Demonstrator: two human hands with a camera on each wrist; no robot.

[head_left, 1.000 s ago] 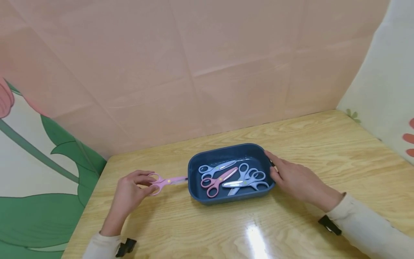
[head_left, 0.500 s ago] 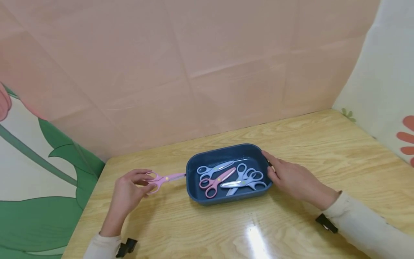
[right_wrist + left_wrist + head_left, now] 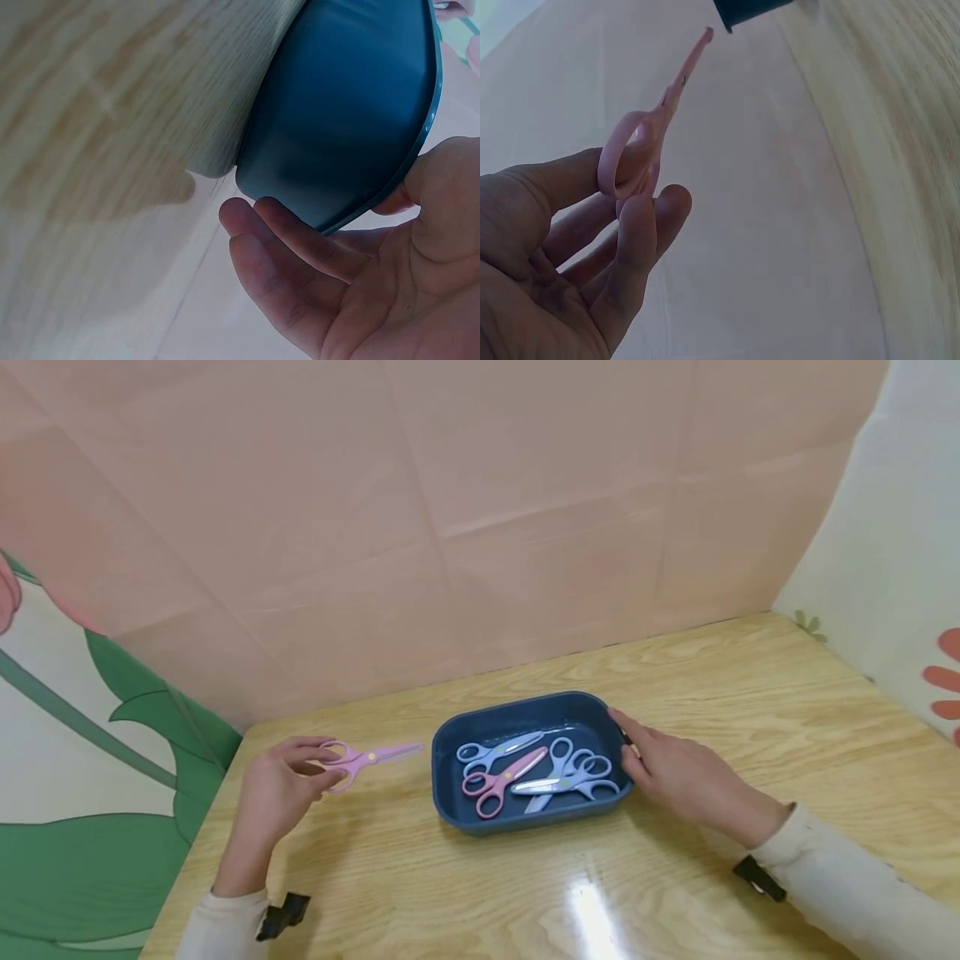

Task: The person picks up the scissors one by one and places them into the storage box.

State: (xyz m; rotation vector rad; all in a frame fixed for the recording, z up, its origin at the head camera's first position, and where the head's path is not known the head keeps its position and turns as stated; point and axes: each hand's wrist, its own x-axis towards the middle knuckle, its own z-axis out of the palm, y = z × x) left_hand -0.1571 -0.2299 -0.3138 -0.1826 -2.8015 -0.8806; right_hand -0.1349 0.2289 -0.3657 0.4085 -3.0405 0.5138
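Observation:
My left hand point(image 3: 273, 789) pinches a pair of light pink scissors point(image 3: 367, 758) by the handle loops, to the left of the dark blue tray point(image 3: 517, 714). The blades point right, and a small gap separates their tip from the tray's left end. In the left wrist view, the thumb and fingers pinch the handle loops of the scissors point(image 3: 660, 127). At the tray's right end, my right hand point(image 3: 686, 777) grips the rim; its thumb is partly hidden in the right wrist view. Inside the tray lie a darker pink pair of scissors point(image 3: 512, 774) and several blue scissors point(image 3: 564, 784), partly overlapping.
The tray stands on a wood-grain table point(image 3: 420, 893). A pink cloth backdrop point(image 3: 480, 527) rises behind the table. Patterned panels with green leaves point(image 3: 90, 877) and orange petals border the left and right sides.
My left hand has moved left and slightly up with the light pink scissors, drawing their tip away from the tray's left end. The right hand keeps its hold on the tray.

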